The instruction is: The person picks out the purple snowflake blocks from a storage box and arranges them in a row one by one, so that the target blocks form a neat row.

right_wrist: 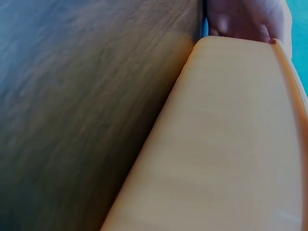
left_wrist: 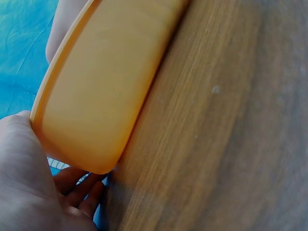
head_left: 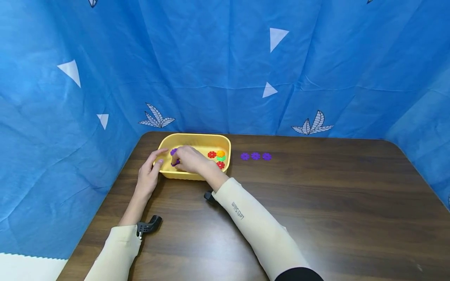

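Observation:
A yellow plastic basket (head_left: pixel 186 176) stands at the back left of the table, holding several small notched plastic discs. My left hand (head_left: pixel 147 175) holds its left end; in the left wrist view the thumb lies at the rim of the basket (left_wrist: pixel 96 91) and the fingers reach round the outside. Inside the basket, my right hand (head_left: pixel 191 159) pinches a purple notched disc (head_left: pixel 174 163), partly hidden by the fingers. Another purple disc (head_left: pixel 173 151) lies just behind it. Only the outer wall of the basket (right_wrist: pixel 221 134) and the left hand (right_wrist: pixel 245 19) show in the right wrist view.
Toward the basket's right end lie red discs (head_left: pixel 211 154), an orange one (head_left: pixel 220 153) and a green one (head_left: pixel 221 159). Three purple discs (head_left: pixel 256 156) form a row on the brown table (head_left: pixel 334 195), right of the basket. A blue curtain (head_left: pixel 211 66) hangs behind.

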{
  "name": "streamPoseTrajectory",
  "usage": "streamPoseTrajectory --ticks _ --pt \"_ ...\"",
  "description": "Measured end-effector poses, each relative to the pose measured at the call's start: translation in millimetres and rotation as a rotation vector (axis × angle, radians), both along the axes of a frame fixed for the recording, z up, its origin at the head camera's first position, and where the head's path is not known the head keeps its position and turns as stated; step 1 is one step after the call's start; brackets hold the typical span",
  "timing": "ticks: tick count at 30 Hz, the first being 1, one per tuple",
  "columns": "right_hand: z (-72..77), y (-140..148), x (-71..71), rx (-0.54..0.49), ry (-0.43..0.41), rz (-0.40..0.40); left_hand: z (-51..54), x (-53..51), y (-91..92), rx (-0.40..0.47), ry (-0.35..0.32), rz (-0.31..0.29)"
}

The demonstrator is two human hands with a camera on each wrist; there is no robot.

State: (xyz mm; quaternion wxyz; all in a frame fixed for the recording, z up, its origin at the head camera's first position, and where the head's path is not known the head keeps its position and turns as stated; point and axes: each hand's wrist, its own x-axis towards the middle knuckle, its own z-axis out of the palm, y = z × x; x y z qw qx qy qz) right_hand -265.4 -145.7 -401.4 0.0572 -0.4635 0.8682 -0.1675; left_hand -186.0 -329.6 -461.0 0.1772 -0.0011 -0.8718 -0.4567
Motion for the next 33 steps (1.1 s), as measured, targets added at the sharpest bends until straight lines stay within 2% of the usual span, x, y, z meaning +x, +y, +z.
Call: streamPoseTrajectory --ticks 8,12,16,22,33 --pt "4.6 20 4.6 -0.016 -0.037 -0.093 4.8 0.5 -2.9 -0.003 -0.011 0.010" --pt "2.9 26 4.8 -0.034 -0.038 -0.112 4.7 2.3 -4.0 -0.008 -0.012 0.020" --pt "-0.7 26 3.6 -0.032 -0.032 -0.112 3.2 3.2 -1.7 0.006 -0.025 0.011" --pt "-2.5 25 -1.0 -0.035 -0.065 -0.083 4.7 0.9 1.6 0.022 -0.026 -0.011" --pt "-4.5 28 -2.7 -0.066 -0.050 -0.073 3.5 1.8 2.8 0.034 -0.036 -0.002"
